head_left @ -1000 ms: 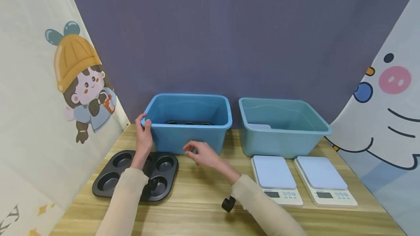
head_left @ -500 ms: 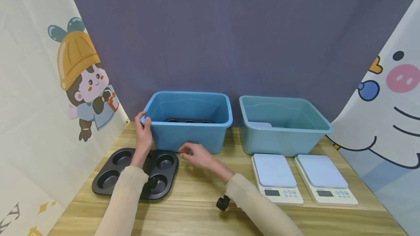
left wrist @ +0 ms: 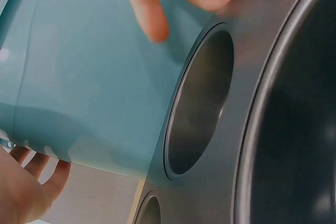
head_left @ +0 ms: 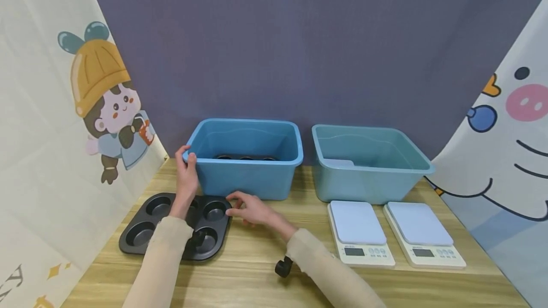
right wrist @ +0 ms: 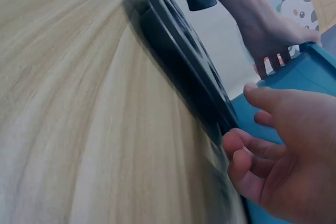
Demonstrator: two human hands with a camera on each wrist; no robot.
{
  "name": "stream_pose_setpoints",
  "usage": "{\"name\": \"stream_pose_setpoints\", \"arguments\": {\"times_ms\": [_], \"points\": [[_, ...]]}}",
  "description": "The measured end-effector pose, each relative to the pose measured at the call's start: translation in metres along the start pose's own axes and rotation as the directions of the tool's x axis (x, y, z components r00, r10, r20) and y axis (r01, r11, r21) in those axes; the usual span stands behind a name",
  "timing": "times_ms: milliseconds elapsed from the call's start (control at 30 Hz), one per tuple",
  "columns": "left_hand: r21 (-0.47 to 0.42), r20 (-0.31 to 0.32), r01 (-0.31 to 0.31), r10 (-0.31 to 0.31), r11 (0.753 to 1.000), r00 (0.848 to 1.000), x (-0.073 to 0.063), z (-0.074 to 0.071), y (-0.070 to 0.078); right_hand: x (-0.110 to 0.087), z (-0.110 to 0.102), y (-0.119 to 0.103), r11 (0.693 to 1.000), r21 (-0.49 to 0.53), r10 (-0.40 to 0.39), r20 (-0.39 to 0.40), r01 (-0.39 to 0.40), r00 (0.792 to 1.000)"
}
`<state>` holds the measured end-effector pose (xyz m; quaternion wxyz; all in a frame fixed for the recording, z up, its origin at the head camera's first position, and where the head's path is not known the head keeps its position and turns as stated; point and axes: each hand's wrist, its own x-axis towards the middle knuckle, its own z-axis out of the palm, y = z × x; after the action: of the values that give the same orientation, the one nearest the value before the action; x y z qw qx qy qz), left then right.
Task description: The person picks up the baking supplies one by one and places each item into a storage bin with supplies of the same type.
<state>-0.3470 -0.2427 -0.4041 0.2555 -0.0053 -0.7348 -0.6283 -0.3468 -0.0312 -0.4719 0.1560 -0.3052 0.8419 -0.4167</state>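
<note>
My left hand (head_left: 187,182) grips the front left corner of the blue bin (head_left: 246,177), with its thumb on the near side of the rim. In the left wrist view its fingers (left wrist: 55,184) curl at the bin's edge. A black muffin tin (head_left: 220,227) lies on the table in front of the bin, partly under my left forearm. Right at that tin's right edge is my right hand (head_left: 252,209), thumb and forefinger apart. In the right wrist view its loosely bent fingertips (right wrist: 233,142) meet the end of the tin (right wrist: 184,40).
Inside the blue bin lies another dark muffin tin (head_left: 233,158). To the right stands a teal bin (head_left: 372,187) holding a white flat object (head_left: 338,164). Two white kitchen scales, a left one (head_left: 359,225) and a right one (head_left: 421,227), lie in front of it on the wooden table (head_left: 257,270).
My right hand has moved left, from in front of the blue bin to the right edge of the muffin tin. My left hand has stayed on the bin's rim.
</note>
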Motion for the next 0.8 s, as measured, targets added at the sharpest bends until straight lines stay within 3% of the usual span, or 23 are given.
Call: {"name": "stream_pose_setpoints", "arguments": {"times_ms": [133, 367, 500, 667, 800], "points": [[-0.005, 0.001, -0.006, 0.006, 1.000, 1.000, 0.001, 0.001, -0.003, 0.003, 0.004, 0.001, 0.999, 0.013, 0.035, 0.019, -0.035, 0.999], [-0.011, -0.041, -0.019, 0.019, 1.000, 0.999, 0.016, 0.003, -0.035, 0.008, 0.012, 0.003, 0.996, 0.029, 0.086, 0.026, -0.087, 0.996], [0.006, -0.043, -0.040, 0.040, 0.999, 0.998, 0.018, 0.006, -0.042, 0.008, 0.013, 0.003, 0.994, 0.067, 0.085, 0.014, -0.086, 0.996], [-0.007, -0.026, -0.016, 0.016, 1.000, 1.000, 0.016, 0.004, -0.036, 0.002, 0.009, 0.000, 0.988, 0.113, 0.103, 0.026, -0.105, 0.994], [-0.008, 0.000, 0.010, -0.010, 1.000, 1.000, 0.009, 0.001, -0.017, -0.003, 0.003, 0.004, 0.984, 0.130, 0.118, 0.037, -0.122, 0.992]]}}
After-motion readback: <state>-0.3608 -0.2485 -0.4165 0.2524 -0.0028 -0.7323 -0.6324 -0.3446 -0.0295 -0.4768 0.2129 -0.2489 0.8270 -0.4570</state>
